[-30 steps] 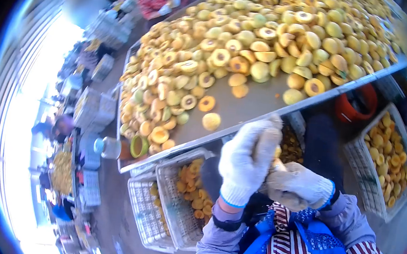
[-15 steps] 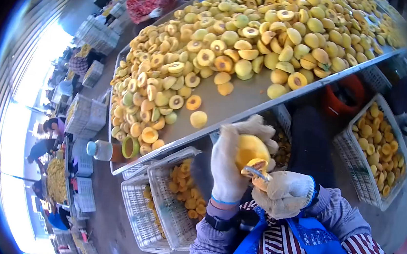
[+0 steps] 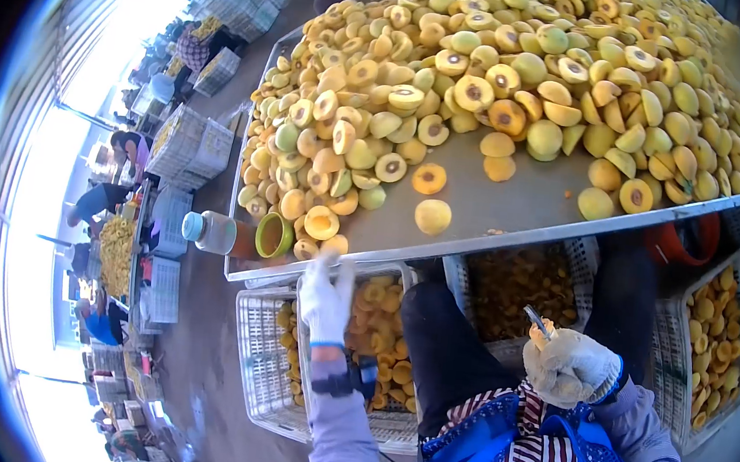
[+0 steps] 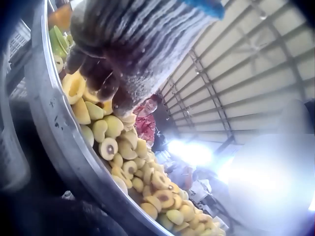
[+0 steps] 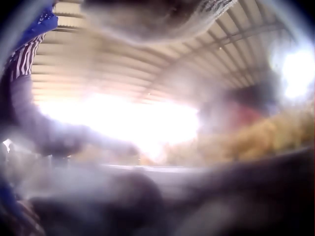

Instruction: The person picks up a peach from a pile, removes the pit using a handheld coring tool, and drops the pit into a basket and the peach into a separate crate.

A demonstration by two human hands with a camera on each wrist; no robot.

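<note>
My gloved left hand (image 3: 326, 302) is at the near-left edge of the table, over a crate of peach halves (image 3: 388, 366). Its fingers point toward the table, loosely bent, with no fruit visible in them. From the left wrist view, the fingertips (image 4: 106, 93) hang right by the cut peaches (image 4: 130, 152) along the metal rim. Low in front of my body, my gloved right hand (image 3: 572, 368) grips a pitting knife (image 3: 537, 320), its narrow metal blade pointing up and a pale handle partly hidden by the fingers. The right wrist view is blurred.
Halved yellow peaches (image 3: 510, 66) are heaped on the metal table (image 3: 533, 198). A capped jar (image 3: 209, 232) and green cup (image 3: 274, 235) stand at its left corner. A crate of dark scraps (image 3: 520, 290) sits below; another peach crate (image 3: 712, 335) is at right.
The left hand has left the peach it held at the knife and moved left to the table's edge. The right hand, still gripping the knife, has shifted right. The head view has shifted.
</note>
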